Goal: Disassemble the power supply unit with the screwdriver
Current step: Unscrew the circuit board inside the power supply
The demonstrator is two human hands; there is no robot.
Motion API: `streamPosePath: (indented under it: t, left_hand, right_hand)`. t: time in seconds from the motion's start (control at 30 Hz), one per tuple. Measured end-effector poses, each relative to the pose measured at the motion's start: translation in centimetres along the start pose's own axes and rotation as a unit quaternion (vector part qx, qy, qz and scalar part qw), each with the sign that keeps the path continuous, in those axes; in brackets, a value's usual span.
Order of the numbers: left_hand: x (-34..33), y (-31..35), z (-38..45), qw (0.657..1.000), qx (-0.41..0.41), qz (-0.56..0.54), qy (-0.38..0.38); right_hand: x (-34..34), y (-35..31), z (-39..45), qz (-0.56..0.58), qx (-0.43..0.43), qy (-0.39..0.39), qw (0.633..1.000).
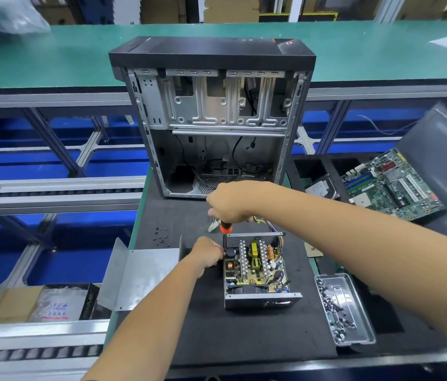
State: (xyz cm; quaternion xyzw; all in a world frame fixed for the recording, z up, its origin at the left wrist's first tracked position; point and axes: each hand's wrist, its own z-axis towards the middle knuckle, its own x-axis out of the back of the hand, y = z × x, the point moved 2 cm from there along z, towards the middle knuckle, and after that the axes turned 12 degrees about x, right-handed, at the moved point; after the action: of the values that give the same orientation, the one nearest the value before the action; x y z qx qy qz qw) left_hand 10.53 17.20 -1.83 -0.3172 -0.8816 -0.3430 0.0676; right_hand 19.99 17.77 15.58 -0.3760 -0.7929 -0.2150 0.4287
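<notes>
screwdriver (225, 232) upright in power supply unit (258, 268)

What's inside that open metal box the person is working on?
Inside the power supply unit sits a circuit board with heatsinks, coils and capacitors. The screwdriver reaches into its far left corner; the tip and what lies under the board are hidden.

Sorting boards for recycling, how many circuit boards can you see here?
2. One circuit board sits inside the open power supply unit; the green motherboard lies at the far right. Others may be hidden.

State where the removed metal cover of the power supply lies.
The metal cover lies on the left of the head view, beside the left hand and the open power supply.
</notes>
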Motion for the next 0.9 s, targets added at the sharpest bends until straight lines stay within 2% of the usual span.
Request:
streamPosePath:
  t: [0.03,0.17,0.33,0.43,0.53,0.77,0.83,0.9]
  left_hand:
    - [0.01,0.03,0.01,1.0,0.0,0.002,0.001]
    - [0.03,0.09,0.03,1.0,0.001,0.005,0.001]
    - [-0.09,0.14,0.07,1.0,0.0,0.017,-0.001]
    - [-0.04,0.12,0.16,1.0,0.003,0.017,0.002]
    - [-0.04,0.1,0.25,1.0,0.007,0.013,0.002]
    - [-0.06,-0.04,0.26,1.0,-0.001,0.004,0.009]
    - [-0.08,-0.08,0.23,1.0,-0.003,0.001,0.009]
    - [0.0,-0.09,0.13,1.0,-0.005,-0.004,0.009]
  right_hand:
    - [-0.04,-0.17,0.22,-0.01,0.007,0.015,1.0]
    - [0.47,0.08,-0.17,0.066,0.039,0.09,0.993]
    - [0.1,0.43,-0.6,0.109,0.073,0.076,0.988]
    - [-0.29,0.5,-0.56,0.091,0.013,0.05,0.995]
    - [-0.41,0.2,-0.05,0.007,-0.018,0.058,0.998]
    - [0.09,0.36,-0.67,0.121,0.051,0.115,0.985]
    - [-0.08,0.43,-0.66,0.122,0.04,0.11,0.986]
    - [-0.35,0.44,-0.46,0.08,0.003,0.073,0.994]
